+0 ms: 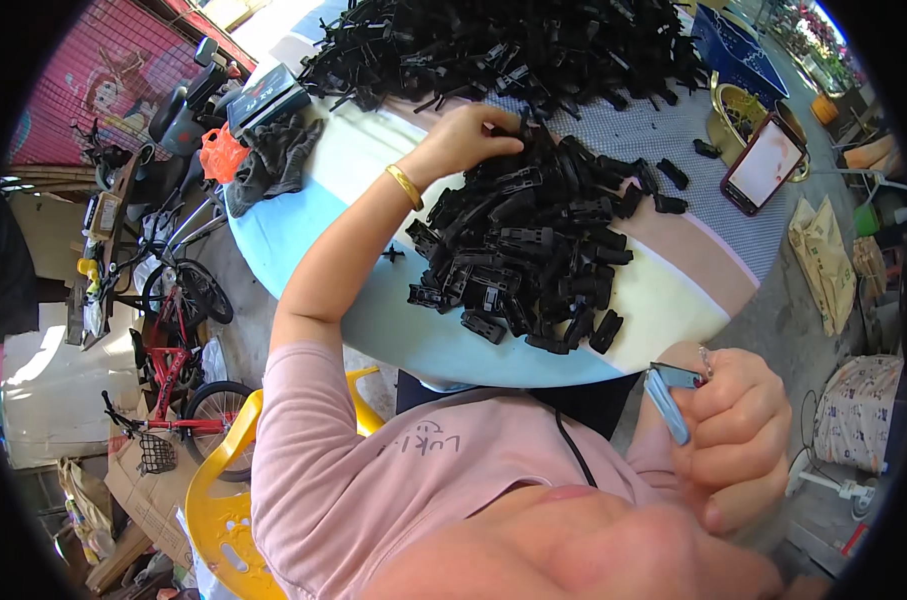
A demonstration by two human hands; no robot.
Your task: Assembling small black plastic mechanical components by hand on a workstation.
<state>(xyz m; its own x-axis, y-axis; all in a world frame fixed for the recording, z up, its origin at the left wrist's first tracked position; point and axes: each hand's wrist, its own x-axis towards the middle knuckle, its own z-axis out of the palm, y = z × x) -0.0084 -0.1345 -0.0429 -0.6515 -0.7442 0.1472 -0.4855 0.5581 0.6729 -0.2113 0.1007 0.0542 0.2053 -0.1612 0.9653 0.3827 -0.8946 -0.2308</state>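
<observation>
My left hand [468, 142] reaches over the table, fingers curled at the upper edge of the nearer pile of small black plastic parts [523, 245]. A black part seems to sit at its fingertips, partly lost against the dark pile. My right hand [738, 435] is raised off the table's near right edge, closed around nail clippers [666, 405] with a light blue lever, a small chain hanging by them. A larger heap of similar black parts [513, 45] covers the far side of the table.
The round table's cloth [303, 235] has coloured stripes. At its right stand a phone [763, 165], a gold-coloured pot [720, 130] and a blue container [738, 50]. A dark cloth [273, 165] and orange bag [223, 155] lie left. Behind is a red bicycle [173, 365]; a yellow chair [208, 500] is beside me.
</observation>
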